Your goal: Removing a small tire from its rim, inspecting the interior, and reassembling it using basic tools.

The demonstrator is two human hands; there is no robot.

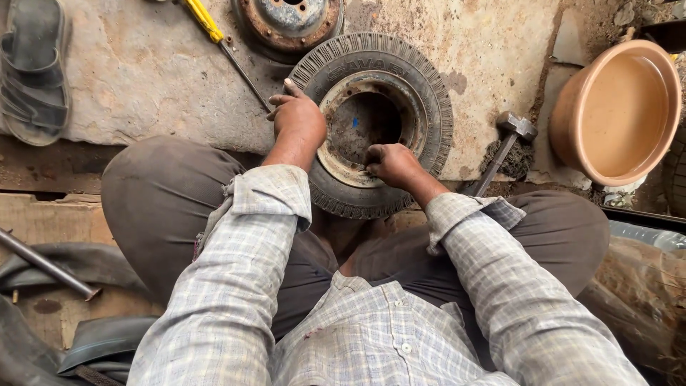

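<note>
Far to the left of the left hand (300,120), a dark sandal (32,68) lies on the stone floor (143,78), and a steel rod (46,266) rests nearer the person's knee, beside a loose black rubber tube (100,343). Just left of and beyond the left hand lies a screwdriver (225,46) with a yellow handle, its shaft pointing toward that hand. Beyond the same hand sits a second rusty rim (289,21), separate and bare of rubber. The left hand rests palm down on the near-left side of the small tyre (429,93), fingers spread over the rubber and the edge of the rusty wheel rim (336,136); it presses rather than grips. The tyre lies flat on the floor directly in front of the person, between the knees. The right hand (391,163) is curled, fingertips hooked on the near edge of the rim's centre opening. The tyre appears seated around the rim, so separation or final fitting is judged not yet complete. Right of the right hand, a hammer (507,143) lies with its head away from the person; farther right stands a brown plastic basin (622,107).
</note>
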